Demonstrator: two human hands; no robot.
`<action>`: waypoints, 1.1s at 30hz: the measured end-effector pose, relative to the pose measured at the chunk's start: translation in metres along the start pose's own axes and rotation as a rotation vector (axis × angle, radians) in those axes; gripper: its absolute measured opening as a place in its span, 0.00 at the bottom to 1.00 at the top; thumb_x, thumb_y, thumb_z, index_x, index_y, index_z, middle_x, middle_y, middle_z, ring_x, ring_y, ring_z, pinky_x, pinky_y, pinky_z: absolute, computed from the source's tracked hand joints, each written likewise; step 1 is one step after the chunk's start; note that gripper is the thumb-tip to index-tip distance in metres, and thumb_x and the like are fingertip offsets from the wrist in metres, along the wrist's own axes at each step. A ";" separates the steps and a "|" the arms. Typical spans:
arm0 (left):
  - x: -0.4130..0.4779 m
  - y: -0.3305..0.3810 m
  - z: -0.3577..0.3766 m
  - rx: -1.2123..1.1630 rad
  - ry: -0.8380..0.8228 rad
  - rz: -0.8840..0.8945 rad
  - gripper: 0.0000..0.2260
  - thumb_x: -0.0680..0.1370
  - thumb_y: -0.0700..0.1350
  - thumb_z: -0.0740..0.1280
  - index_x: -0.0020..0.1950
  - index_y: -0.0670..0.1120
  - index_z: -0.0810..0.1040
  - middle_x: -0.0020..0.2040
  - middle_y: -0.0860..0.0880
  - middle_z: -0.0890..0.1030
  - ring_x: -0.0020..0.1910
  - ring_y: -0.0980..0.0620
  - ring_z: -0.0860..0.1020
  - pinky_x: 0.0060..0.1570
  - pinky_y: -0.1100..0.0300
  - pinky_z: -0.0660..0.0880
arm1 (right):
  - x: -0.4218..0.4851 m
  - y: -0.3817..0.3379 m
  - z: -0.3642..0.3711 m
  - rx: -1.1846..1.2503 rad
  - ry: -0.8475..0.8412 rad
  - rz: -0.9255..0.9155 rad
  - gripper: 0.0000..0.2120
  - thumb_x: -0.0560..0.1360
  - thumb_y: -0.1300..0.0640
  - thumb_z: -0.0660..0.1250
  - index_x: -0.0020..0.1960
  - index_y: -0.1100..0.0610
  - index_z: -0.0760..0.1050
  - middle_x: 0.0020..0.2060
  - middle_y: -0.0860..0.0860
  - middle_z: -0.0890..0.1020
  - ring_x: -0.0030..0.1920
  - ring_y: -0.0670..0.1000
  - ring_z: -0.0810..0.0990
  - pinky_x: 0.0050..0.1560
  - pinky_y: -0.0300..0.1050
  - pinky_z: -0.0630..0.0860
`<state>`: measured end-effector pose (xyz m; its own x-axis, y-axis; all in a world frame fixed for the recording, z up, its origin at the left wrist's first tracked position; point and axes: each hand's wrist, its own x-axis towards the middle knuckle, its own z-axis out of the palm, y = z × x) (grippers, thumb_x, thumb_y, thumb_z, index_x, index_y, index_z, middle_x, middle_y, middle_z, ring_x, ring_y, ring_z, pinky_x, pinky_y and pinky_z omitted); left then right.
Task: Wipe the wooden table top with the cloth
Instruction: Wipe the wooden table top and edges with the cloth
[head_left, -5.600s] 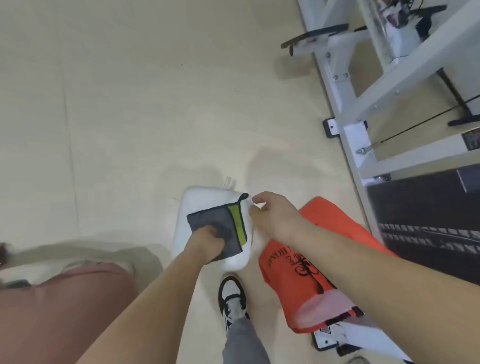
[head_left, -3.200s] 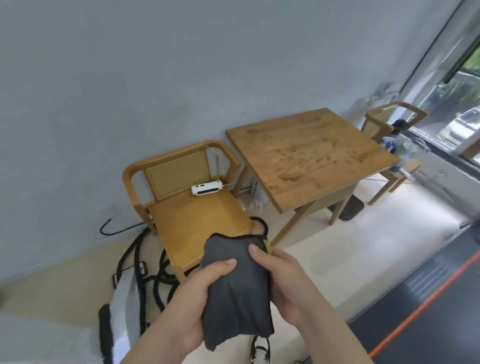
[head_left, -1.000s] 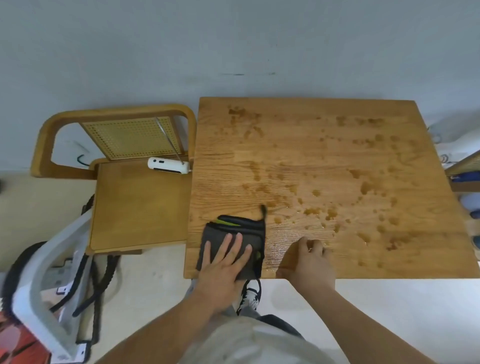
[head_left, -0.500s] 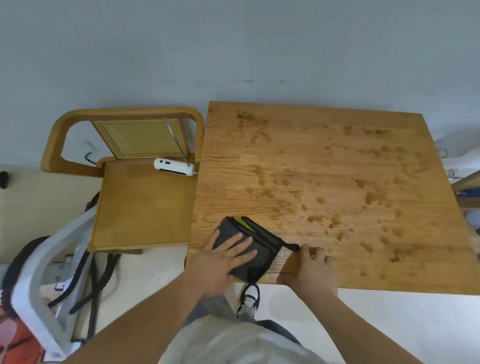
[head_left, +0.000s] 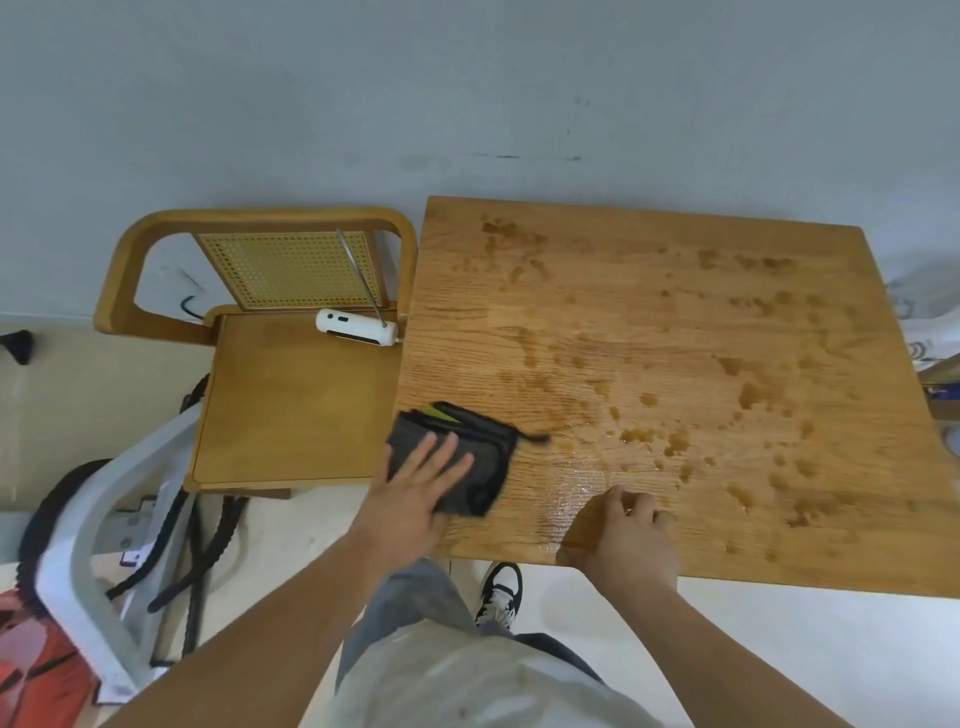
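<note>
Cloth: my dark grey cloth (head_left: 485, 457) lies flat on the wooden surface (head_left: 675, 322), at about 8 o'clock, right at the side edge. Its little loop points to 3 o'clock.
Left hand: of my two hands, the left hand (head_left: 423, 483) lies flat on the cloth with straight, spread fingers and presses it down. It does not grab it.
Right hand: the right hand (head_left: 626, 535) rests on the near edge at 6 o'clock. Its fingers are loosely bent and it holds nothing.
What changed: half a second ago the cloth sat closer to the right hand and was turned a bit. Now it has slid toward 9 o'clock, and one corner pokes just past the side edge. The right hand has stayed put.
Wet stripe: I see a shiny stripe (head_left: 566, 488) between the two hands, where I think the cloth went over.
Spots: many dark wet spots (head_left: 652, 436) are left, from 12 o'clock round to 4 o'clock.
What it means: I think the wiping has only just begun. One small part near me looks done, and most of the surface is not wiped yet.
Chair: a wooden chair (head_left: 291, 410) stands just beside the surface at 9 o'clock, with a white gadget (head_left: 356, 328) on its seat.
</note>
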<state>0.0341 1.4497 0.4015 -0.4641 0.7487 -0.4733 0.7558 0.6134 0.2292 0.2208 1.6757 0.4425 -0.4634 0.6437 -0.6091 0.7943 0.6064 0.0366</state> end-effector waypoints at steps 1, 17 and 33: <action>-0.001 0.006 0.001 -0.072 0.030 -0.141 0.35 0.83 0.56 0.55 0.76 0.67 0.29 0.80 0.59 0.29 0.78 0.54 0.27 0.76 0.37 0.31 | -0.001 0.000 0.001 -0.003 -0.003 0.003 0.57 0.65 0.26 0.72 0.81 0.51 0.47 0.73 0.55 0.58 0.73 0.61 0.58 0.55 0.54 0.79; -0.012 0.054 0.025 -0.086 0.042 -0.240 0.35 0.83 0.61 0.50 0.76 0.63 0.24 0.77 0.53 0.21 0.76 0.46 0.22 0.73 0.37 0.27 | 0.000 0.000 0.002 -0.006 0.022 -0.008 0.56 0.66 0.27 0.72 0.81 0.52 0.49 0.72 0.56 0.59 0.73 0.62 0.59 0.57 0.53 0.78; -0.006 0.091 0.020 0.085 -0.075 0.182 0.36 0.83 0.55 0.55 0.79 0.64 0.31 0.79 0.57 0.26 0.74 0.51 0.20 0.70 0.41 0.22 | -0.003 0.045 0.008 0.430 0.117 -0.013 0.41 0.70 0.41 0.76 0.77 0.44 0.61 0.75 0.48 0.57 0.75 0.56 0.58 0.58 0.56 0.80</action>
<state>0.1147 1.4964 0.4082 -0.2829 0.8227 -0.4931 0.8619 0.4436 0.2456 0.2610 1.6972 0.4391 -0.4961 0.7009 -0.5124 0.8678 0.3813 -0.3187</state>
